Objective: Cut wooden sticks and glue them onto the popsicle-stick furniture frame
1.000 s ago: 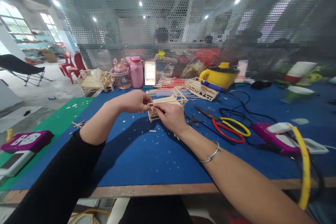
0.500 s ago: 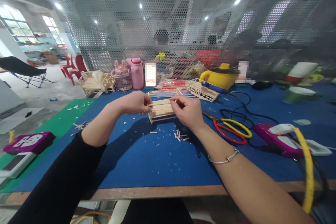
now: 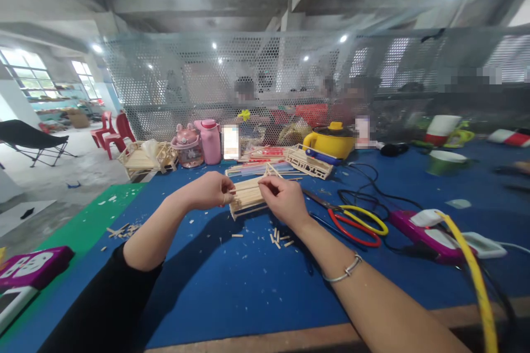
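Observation:
A small model made of pale wooden sticks (image 3: 247, 196) stands on the blue table covering in front of me, its slatted top facing up. My left hand (image 3: 212, 190) is closed at the model's left end, fingertips pinched at its edge. At the right end my right hand (image 3: 285, 198) pinches a thin wooden stick lying along the model's top; the fingers hide its tip. Short cut stick pieces (image 3: 278, 238) lie loose just below the right hand. Scissors (image 3: 350, 226) with red and yellow handles rest right of that hand.
Behind the model stand a stick-built frame (image 3: 310, 162), a pink bottle (image 3: 210, 142), a lit phone (image 3: 231, 142) and a yellow pot (image 3: 331, 140). Black cables and a purple power strip (image 3: 430, 236) lie at right. Another stick model (image 3: 147, 155) is at back left.
The view has tilted upward, so everything sits lower in the picture and slightly further left. Both hands keep their places at the two ends of the stick model.

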Motion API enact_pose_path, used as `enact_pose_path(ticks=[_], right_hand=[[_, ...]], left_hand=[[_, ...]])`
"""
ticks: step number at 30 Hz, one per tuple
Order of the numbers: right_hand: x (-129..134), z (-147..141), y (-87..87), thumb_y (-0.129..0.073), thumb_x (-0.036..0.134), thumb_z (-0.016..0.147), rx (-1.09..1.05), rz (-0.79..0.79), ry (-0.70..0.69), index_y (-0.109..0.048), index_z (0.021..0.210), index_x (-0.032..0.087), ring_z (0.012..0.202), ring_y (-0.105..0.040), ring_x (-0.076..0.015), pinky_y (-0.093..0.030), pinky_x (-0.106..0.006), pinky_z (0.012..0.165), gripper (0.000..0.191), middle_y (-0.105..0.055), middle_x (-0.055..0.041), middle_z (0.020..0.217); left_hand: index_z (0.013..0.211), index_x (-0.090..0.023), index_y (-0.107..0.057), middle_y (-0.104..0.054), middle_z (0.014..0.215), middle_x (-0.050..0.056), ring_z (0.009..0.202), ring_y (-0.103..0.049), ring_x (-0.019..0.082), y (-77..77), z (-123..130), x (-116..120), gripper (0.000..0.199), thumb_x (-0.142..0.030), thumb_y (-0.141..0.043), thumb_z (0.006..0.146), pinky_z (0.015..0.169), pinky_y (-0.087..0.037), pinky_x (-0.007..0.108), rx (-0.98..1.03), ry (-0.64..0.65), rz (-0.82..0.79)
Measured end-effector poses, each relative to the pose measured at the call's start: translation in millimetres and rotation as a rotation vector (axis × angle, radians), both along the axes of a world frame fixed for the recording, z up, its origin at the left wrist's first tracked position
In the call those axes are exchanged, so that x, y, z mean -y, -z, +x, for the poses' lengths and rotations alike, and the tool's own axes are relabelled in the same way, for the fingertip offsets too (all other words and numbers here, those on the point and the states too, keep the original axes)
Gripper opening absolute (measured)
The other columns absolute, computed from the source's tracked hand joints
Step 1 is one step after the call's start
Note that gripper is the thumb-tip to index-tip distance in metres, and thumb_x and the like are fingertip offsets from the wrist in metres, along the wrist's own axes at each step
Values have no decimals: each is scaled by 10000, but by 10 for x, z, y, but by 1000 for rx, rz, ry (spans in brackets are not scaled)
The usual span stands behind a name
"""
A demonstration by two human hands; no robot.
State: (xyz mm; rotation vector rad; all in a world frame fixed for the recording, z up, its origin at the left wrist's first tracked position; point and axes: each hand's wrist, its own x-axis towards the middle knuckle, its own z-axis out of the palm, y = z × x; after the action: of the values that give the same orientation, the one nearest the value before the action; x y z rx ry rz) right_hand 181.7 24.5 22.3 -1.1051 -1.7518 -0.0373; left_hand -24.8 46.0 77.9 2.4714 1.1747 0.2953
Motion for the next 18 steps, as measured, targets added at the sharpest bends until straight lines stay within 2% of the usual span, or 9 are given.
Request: enact_pose_path(ticks=[3, 6, 9, 11, 14, 18], right_hand=[[39, -55, 14, -523, 205, 769, 50, 8, 9, -702, 777, 196, 629, -623, -136, -437, -224, 611, 179, -712, -14, 718], [92, -152, 41, -523, 214, 775, 127, -2, -48, -717, 792, 202, 660, -639, -137, -432, -221, 638, 195, -726, -23, 747], [126, -274, 74, -522, 273, 807, 137, -104, -91, -729, 892, 221, 625, -627, -139, -408, -224, 590, 230, -728, -24, 735], [125, -349, 96, -511, 304, 826, 53, -202, -115, -726, 945, 231, 619, -620, -146, -397, -229, 560, 257, -729, -26, 742], [91, -434, 131, -550, 310, 793, -216, -347, -168, -741, 875, 215, 649, -620, -167, -407, -240, 559, 229, -726, -36, 744], [27, -498, 187, -581, 310, 741, -443, -480, -216, -734, 822, 168, 523, -572, -145, -399, -234, 487, 223, -678, -29, 615]], left_hand=[[734, -162, -630, -615, 588, -4, 544, -526, 118, 17, 4, -10, 174, -271, -496, 718, 499, -354, 215, 10, 0, 9], [735, -159, -636, -622, 593, -1, 545, -527, 120, 31, 11, -27, 189, -287, -499, 718, 498, -351, 214, 9, -6, 16], [765, -160, -649, -627, 604, 3, 546, -531, 124, 34, 14, -31, 218, -315, -503, 720, 499, -354, 217, 7, -20, 5], [767, -159, -649, -627, 606, 5, 552, -535, 128, 27, 15, -23, 227, -328, -503, 721, 505, -359, 218, 7, -26, 5], [739, -158, -636, -618, 595, 3, 548, -530, 126, 10, 17, -4, 229, -339, -497, 726, 507, -358, 219, 3, -34, 15], [722, -157, -631, -609, 583, 0, 535, -516, 122, -1, 27, 8, 237, -355, -500, 730, 497, -347, 219, -10, -29, 25]])
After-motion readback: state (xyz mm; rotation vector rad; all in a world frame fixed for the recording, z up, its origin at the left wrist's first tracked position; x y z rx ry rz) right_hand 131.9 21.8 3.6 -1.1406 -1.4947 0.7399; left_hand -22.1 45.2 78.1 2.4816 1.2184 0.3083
